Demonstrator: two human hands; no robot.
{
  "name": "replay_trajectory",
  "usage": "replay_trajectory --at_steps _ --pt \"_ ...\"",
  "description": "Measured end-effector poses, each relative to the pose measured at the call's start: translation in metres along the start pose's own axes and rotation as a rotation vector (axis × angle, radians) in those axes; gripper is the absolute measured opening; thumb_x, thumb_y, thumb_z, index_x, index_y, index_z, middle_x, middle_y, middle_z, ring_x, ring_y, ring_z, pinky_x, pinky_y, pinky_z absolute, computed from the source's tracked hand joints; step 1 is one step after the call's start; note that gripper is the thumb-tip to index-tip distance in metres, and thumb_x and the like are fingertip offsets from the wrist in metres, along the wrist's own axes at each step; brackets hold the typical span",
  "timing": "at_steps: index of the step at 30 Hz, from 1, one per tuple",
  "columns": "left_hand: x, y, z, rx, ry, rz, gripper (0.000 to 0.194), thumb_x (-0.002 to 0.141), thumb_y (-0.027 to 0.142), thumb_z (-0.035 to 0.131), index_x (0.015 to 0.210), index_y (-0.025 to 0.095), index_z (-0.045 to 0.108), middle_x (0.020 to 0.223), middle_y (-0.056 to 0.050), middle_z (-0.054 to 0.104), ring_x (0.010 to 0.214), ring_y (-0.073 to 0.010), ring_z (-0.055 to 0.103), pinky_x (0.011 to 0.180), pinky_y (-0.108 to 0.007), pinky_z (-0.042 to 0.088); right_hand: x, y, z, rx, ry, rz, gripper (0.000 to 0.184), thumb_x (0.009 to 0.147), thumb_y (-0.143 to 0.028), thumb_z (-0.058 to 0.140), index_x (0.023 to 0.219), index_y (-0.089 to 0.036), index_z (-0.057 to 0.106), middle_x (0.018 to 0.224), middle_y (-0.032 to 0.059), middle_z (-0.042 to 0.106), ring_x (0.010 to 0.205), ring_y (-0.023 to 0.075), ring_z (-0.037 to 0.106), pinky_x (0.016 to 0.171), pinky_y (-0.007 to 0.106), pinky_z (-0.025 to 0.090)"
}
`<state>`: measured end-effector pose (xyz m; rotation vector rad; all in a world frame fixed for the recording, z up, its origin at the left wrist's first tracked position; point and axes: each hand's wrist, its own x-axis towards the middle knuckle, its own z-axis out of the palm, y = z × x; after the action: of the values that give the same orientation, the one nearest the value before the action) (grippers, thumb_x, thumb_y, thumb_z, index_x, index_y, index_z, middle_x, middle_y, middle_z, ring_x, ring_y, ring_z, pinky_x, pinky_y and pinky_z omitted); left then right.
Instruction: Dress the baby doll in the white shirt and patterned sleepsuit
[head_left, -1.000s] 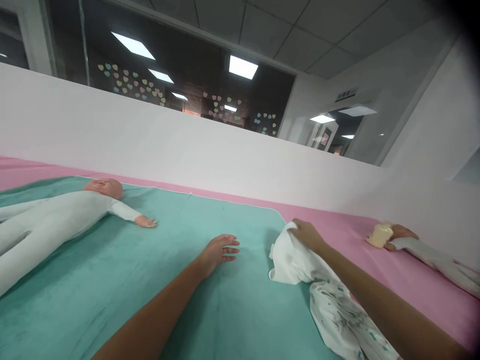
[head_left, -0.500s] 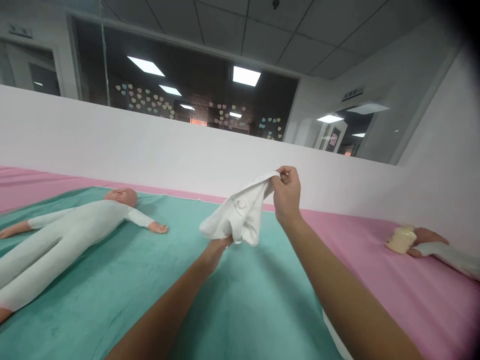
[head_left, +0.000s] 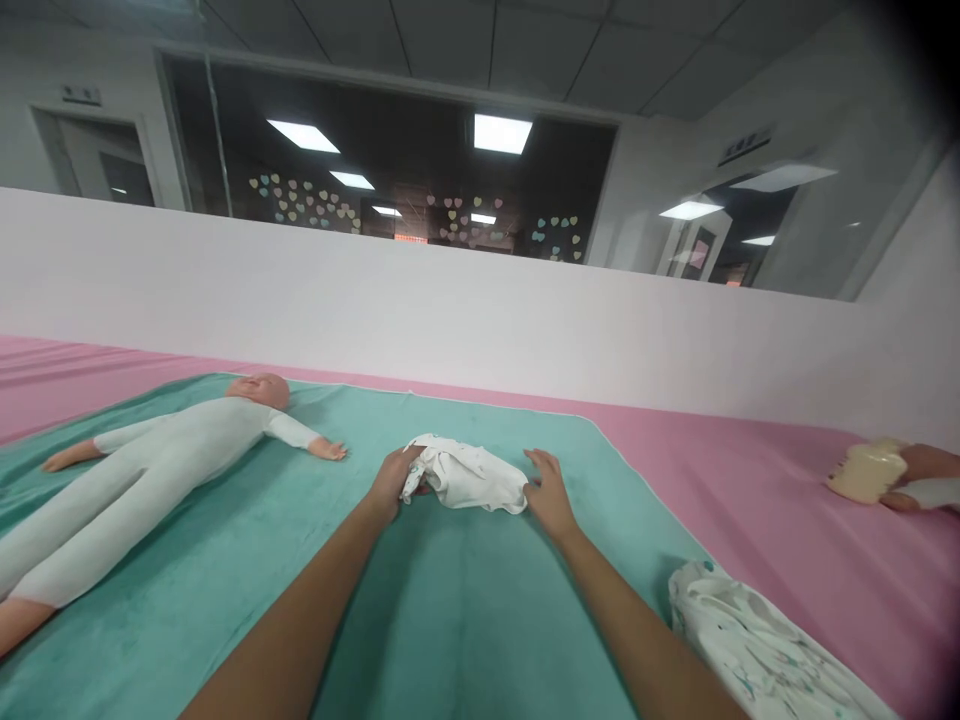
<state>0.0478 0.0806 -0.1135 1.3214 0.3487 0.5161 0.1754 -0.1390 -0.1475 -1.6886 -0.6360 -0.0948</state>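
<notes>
A small white baby garment [head_left: 469, 477] lies bunched on the teal blanket [head_left: 300, 560] in the middle of the view. My left hand [head_left: 395, 480] pinches its left edge. Against the garment's right edge rests my right hand [head_left: 546, 490], fingers flat on the blanket. A baby doll [head_left: 142, 470] in a white suit lies on its back at the left, one arm stretched toward the garment.
A patterned white cloth [head_left: 757, 650] is heaped at the blanket's lower right corner. On the pink sheet [head_left: 750, 520] at the far right, another person's hand [head_left: 926, 475] holds a cream bottle [head_left: 866, 470]. A white wall runs along the far side.
My right hand lifted the white garment off the patterned cloth, carried it left, and both hands have set it down on the blanket near the doll's arm.
</notes>
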Motion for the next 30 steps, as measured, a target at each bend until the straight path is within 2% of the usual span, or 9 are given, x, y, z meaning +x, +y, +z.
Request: replay_trajectory --at_steps 3,7,10,13,15,18,21,26,30 --pt "-0.009 0.005 0.008 0.064 -0.114 0.013 0.030 0.069 0.041 0.062 0.086 0.017 0.063 0.069 -0.002 0.062 0.059 -0.0154 0.054 0.052 -0.024 0.042 -0.013 -0.023 0.010 -0.180 -0.127 -0.350 0.058 0.076 -0.028 0.052 0.132 -0.023 0.040 0.136 0.0037 0.029 0.125 0.0201 0.029 0.104 0.035 0.030" --pt "-0.025 0.013 0.028 0.084 -0.380 0.045 0.040 0.070 0.035 0.065 0.105 0.017 0.060 0.094 -0.005 0.064 0.080 -0.0189 0.058 0.064 -0.024 0.043 -0.027 -0.055 0.022 -0.409 -0.272 -0.507 0.049 0.082 -0.034 0.059 0.129 -0.026 0.044 0.124 0.0048 0.045 0.115 0.0225 0.040 0.101 0.038 0.030" --pt "-0.028 0.014 0.030 -0.024 -0.463 -0.036 0.054 0.068 0.030 0.067 0.119 0.019 0.053 0.105 -0.008 0.062 0.085 -0.0204 0.058 0.066 -0.025 0.044 -0.025 -0.062 0.009 -0.366 -0.309 -0.405 0.031 0.083 -0.039 0.059 0.111 -0.024 0.059 0.102 0.0031 0.058 0.095 0.0209 0.052 0.086 0.033 0.039" --pt "-0.023 0.016 0.019 -0.201 -0.444 -0.051 0.051 0.072 0.028 0.062 0.121 0.019 0.052 0.107 -0.009 0.060 0.078 -0.0175 0.058 0.062 -0.024 0.044 -0.018 -0.064 -0.015 -0.057 -0.322 -0.179 0.031 0.081 -0.047 0.059 0.090 -0.017 0.064 0.085 0.0019 0.060 0.078 0.0171 0.055 0.068 0.025 0.043" --pt "-0.020 0.021 0.010 -0.352 -0.448 0.003 0.045 0.076 0.028 0.058 0.121 0.023 0.051 0.111 -0.008 0.058 0.081 -0.0162 0.058 0.066 -0.026 0.046 -0.016 -0.068 -0.024 0.265 -0.266 -0.043 0.038 0.080 -0.051 0.059 0.094 -0.016 0.061 0.087 0.0027 0.060 0.076 0.0170 0.057 0.065 0.024 0.045" --pt "-0.022 0.029 0.006 -0.471 -0.527 0.077 0.043 0.080 0.031 0.055 0.123 0.028 0.048 0.129 -0.005 0.048 0.108 -0.0216 0.051 0.085 -0.036 0.045 -0.020 -0.075 -0.020 0.697 -0.229 0.052 0.046 0.081 -0.053 0.057 0.114 -0.022 0.052 0.108 0.0046 0.057 0.092 0.0201 0.057 0.073 0.028 0.048" --pt "-0.030 0.030 0.013 -0.311 -0.663 0.025 0.053 0.078 0.036 0.058 0.128 0.028 0.043 0.137 -0.007 0.039 0.124 -0.0290 0.037 0.092 -0.042 0.041 -0.029 -0.074 -0.004 0.851 -0.299 0.115 0.046 0.079 -0.046 0.060 0.117 -0.022 0.049 0.112 0.0047 0.055 0.095 0.0209 0.057 0.075 0.030 0.049" --pt "-0.041 0.016 0.034 0.087 -0.788 -0.035 0.066 0.069 0.030 0.068 0.129 0.023 0.043 0.124 -0.008 0.052 0.113 -0.0291 0.048 0.089 -0.037 0.041 -0.039 -0.065 0.008 0.796 -0.478 0.205 0.042 0.073 -0.035 0.064 0.110 -0.019 0.051 0.098 0.0057 0.059 0.083 0.0212 0.059 0.069 0.030 0.049" --pt "-0.039 0.011 0.041 0.322 -0.736 0.039 0.067 0.064 0.032 0.070 0.127 0.024 0.046 0.108 -0.007 0.060 0.096 -0.0258 0.056 0.074 -0.031 0.045 -0.030 -0.067 -0.007 0.685 -0.354 0.135 0.034 0.071 -0.036 0.065 0.098 -0.020 0.049 0.086 0.0018 0.058 0.074 0.0170 0.057 0.064 0.026 0.047"
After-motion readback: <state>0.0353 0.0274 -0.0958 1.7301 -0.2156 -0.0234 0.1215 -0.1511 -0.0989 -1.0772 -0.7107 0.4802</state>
